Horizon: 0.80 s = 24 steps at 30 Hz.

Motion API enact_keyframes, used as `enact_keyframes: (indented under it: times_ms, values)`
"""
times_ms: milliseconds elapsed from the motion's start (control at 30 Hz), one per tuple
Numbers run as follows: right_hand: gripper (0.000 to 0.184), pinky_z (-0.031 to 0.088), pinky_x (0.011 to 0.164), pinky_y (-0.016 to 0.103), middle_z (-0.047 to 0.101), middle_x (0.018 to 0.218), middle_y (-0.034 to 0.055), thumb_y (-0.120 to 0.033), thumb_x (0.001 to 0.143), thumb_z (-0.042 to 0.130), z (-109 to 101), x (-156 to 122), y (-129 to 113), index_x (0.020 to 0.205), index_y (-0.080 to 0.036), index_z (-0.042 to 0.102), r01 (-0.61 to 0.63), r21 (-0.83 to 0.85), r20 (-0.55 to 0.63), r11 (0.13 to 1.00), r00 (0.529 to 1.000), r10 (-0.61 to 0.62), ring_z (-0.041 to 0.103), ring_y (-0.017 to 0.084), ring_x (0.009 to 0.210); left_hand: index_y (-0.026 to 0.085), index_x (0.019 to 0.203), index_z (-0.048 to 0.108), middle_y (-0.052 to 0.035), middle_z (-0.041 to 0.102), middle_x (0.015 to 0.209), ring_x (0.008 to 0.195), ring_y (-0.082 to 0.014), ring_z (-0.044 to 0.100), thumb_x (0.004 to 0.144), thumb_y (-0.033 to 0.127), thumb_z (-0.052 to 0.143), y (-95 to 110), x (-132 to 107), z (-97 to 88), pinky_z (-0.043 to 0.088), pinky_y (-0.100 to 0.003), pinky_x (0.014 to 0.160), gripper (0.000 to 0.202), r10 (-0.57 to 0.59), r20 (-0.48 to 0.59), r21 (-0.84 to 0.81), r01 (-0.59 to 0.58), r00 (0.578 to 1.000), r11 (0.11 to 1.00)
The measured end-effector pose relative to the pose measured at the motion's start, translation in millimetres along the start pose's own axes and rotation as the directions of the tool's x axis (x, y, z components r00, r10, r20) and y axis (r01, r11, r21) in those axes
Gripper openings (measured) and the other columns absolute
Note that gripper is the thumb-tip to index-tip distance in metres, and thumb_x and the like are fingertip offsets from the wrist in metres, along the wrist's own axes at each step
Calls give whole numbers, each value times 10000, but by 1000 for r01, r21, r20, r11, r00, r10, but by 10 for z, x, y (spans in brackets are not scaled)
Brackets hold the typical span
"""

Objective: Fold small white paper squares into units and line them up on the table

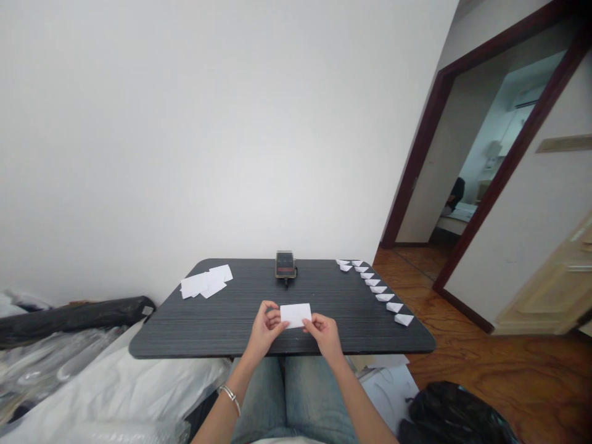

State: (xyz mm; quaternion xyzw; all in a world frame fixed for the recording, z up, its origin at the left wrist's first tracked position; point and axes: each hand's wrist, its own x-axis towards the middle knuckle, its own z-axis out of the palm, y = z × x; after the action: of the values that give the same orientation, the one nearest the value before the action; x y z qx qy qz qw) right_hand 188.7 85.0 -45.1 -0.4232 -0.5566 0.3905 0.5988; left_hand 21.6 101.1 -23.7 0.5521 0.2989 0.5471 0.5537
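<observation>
While we hold a small white paper rectangle [295, 315] over the near part of the worktop [333, 290], both of our hands are closed on it in a narrow pinch, and neither hand is wide open. Our left hand [264, 331] grips its left end, and our right hand [326, 336] grips it at the lower right corner, so the paper stands between the two hands. Its long axis goes from left to right across our body, with a small tilt. Neither hand is clearly nearer to it, because each one touches one end.

On the far left of the worktop lie loose white paper sheets [206, 281], which overlap one another. Near the far edge, in the middle, there is a dark phone [285, 265] with a short black cable. Along the right edge, a line of small folded white paper boats [378, 289] runs from the far corner toward us. A silver bracelet [230, 398] sits on our left wrist. On the floor at the lower right lies a black plastic bag [456, 413], but we cannot tell what is inside it.
</observation>
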Motion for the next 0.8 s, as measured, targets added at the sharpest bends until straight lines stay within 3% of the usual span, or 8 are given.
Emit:
enact_keyframes:
  times_ms: [100, 233, 367, 500, 600, 733, 800]
  values:
    - [278, 429, 536, 244, 589, 538, -7, -394, 705, 668, 60, -61, -42, 575, -166, 576, -4, 23, -12, 1000, 1000, 4, 553, 149, 520, 197, 1041, 443, 3, 649, 741, 629, -142, 625, 655, 331, 722, 44, -30, 48, 513, -235, 534, 494, -84, -5, -27, 84, 996, 996]
    - [266, 444, 544, 246, 628, 560, 5, -404, 696, 684, 126, -167, -181, 614, -161, 612, -27, 89, -50, 996, 998, 32, 580, 155, 533, 107, 897, 588, -49, 661, 693, 521, -139, 611, 651, 403, 708, 107, -146, 148, 485, -207, 407, 403, -158, -49, 32, 159, 986, 987]
    - [277, 448, 515, 241, 621, 524, 5, -400, 681, 699, 165, -272, -377, 582, -162, 597, -38, 133, -90, 990, 995, 51, 574, 149, 500, 96, 835, 650, -44, 655, 641, 475, -122, 573, 641, 408, 716, 249, -273, 244, 447, -182, 355, 373, -129, -110, 54, 136, 986, 989]
    - [288, 473, 492, 232, 621, 522, -2, -398, 703, 686, 204, -357, -558, 577, -175, 552, -51, 192, -119, 980, 990, 75, 577, 139, 483, 101, 831, 667, -37, 646, 619, 469, -115, 551, 646, 397, 717, 435, -348, 327, 445, -179, 351, 353, -138, -101, 31, 142, 985, 989]
    - [293, 496, 472, 235, 665, 570, -4, -413, 686, 701, 220, -395, -658, 675, -206, 494, -64, 271, -145, 961, 984, 106, 611, 152, 495, 109, 819, 675, -30, 640, 609, 461, -110, 535, 640, 392, 722, 549, -397, 394, 460, -189, 374, 339, -125, -126, 32, 130, 984, 991]
    - [333, 505, 459, 232, 694, 596, 2, -419, 672, 716, 200, -417, -735, 829, -200, 520, -121, 319, -110, 940, 980, 164, 635, 161, 490, 120, 826, 685, -12, 622, 583, 452, -107, 509, 638, 382, 723, 654, -454, 459, 455, -193, 376, 325, -102, -151, 46, 110, 983, 993]
    - [303, 497, 442, 222, 685, 563, 18, -433, 689, 698, 179, -423, -752, 775, -170, 575, -151, 297, -54, 943, 983, 175, 632, 158, 475, 121, 820, 686, -6, 611, 568, 451, -108, 503, 640, 381, 721, 681, -468, 468, 454, -195, 375, 318, -97, -149, 50, 106, 984, 993]
